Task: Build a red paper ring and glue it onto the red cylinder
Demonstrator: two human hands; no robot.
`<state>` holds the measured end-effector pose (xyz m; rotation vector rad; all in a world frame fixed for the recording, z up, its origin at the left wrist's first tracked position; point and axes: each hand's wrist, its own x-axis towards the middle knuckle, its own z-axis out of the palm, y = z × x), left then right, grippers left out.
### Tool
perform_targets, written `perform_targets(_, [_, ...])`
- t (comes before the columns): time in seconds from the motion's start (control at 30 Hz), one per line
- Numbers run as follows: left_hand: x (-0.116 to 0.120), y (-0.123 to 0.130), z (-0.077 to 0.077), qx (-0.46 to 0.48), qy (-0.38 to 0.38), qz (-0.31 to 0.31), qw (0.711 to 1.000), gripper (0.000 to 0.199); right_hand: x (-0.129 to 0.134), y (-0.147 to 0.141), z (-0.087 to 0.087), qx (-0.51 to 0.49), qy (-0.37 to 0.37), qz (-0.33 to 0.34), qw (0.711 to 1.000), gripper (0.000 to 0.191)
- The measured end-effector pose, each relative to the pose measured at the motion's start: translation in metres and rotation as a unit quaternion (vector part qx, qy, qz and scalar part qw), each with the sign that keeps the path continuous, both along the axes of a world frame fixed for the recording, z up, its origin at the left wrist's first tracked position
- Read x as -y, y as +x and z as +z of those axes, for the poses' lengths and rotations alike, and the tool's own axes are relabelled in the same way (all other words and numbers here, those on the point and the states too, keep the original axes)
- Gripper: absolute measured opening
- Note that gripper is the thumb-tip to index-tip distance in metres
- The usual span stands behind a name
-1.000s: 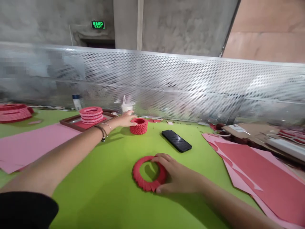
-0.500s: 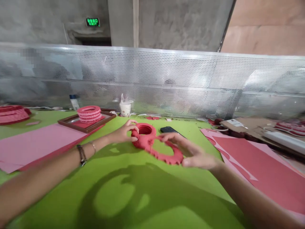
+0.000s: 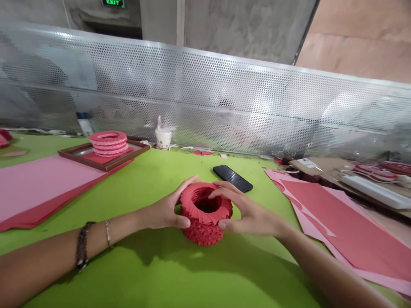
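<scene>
Both hands on one thing: a red ring stack [image 3: 203, 233], pleated paper, standing upright on the green bench [image 3: 135, 278], just below and right of frame centre. Left hand [image 3: 168, 209] at the stack's left side, half open and curved round it, thumb against the near-left wall, fingers going behind the far-left edge. Right hand [image 3: 248, 214] at the right side, also half open, thumb on the near-right edge, index finger bent over the top rim with its tip at the central hole. Stack sits between the two hands, held by both; hole faces up, top ring's folds fan out along the near edge.

Black phone [image 3: 233, 178] lies flat beyond the right hand, near the stack, not touching it. Upper left of the frame: pink ring stack [image 3: 111, 147] in a brown frame [image 3: 107, 166], white cup [image 3: 163, 139] to the right of that. Pink sheet [image 3: 38, 184] at the left edge, over red paper. Right side: red sheet [image 3: 346, 222] on pink paper, white power strip [image 3: 375, 192] beyond. Perforated screen [image 3: 199, 94] runs across behind the bench.
</scene>
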<state>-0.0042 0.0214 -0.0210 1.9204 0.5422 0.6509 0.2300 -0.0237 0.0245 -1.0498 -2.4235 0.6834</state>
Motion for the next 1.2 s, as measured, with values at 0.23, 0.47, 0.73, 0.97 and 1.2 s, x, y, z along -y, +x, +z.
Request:
perform_targets(0.23, [0.010, 0.002, 0.005, -0.020, -0.008, -0.014, 1.000, 0.111, 0.005, 0.001, 0.004, -0.012, -0.012, 0.009, 1.000, 0.050])
perform_targets(0.47, [0.014, 0.004, 0.004, -0.037, 0.048, 0.005, 0.998, 0.099, -0.001, 0.003, 0.000, -0.092, -0.140, 0.081, 0.983, 0.084])
perform_targets(0.73, [0.009, -0.003, 0.004, -0.015, 0.254, 0.073, 0.964, 0.101, -0.003, 0.002, -0.003, -0.053, 0.095, 0.065, 0.992, 0.090])
perform_targets(0.97, [0.000, -0.009, 0.004, -0.004, 0.434, 0.071, 0.898, 0.097, -0.003, 0.003, -0.008, -0.004, 0.212, 0.044, 0.976, 0.103])
perform_targets(1.2, [0.000, -0.011, 0.005, -0.051, 0.439, 0.085, 0.893, 0.101, -0.003, 0.001, -0.010, 0.010, 0.207, 0.031, 0.978, 0.110])
